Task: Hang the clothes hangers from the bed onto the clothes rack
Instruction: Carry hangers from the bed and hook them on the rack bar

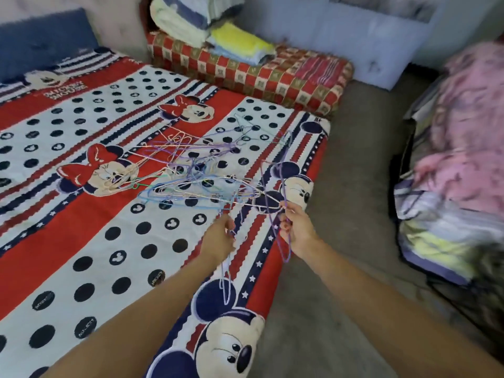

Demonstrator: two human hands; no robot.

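A tangled heap of thin wire clothes hangers (196, 170) lies on the bed (81, 219) near its right edge, in purple, blue, cream, pink and a little green, their hooks and triangles crossed over each other so single ones are hard to tell apart. The left hand (219, 238) pinches a pale blue-lilac hanger (226, 279) that hangs down from its grip toward the bed edge. The right hand (296, 230) has its fingers curled around a purple hanger (275, 214), whose frame reaches up into the heap and loops down below the wrist. The bedspread (68, 268) is red, white and navy with dots, stars and cartoon mouse figures; upside-down writing near the head of the bed appears to read "MICKEY MOUSE". Folded blankets (207, 25) sit stacked on a checked cushion (259, 77) beyond.
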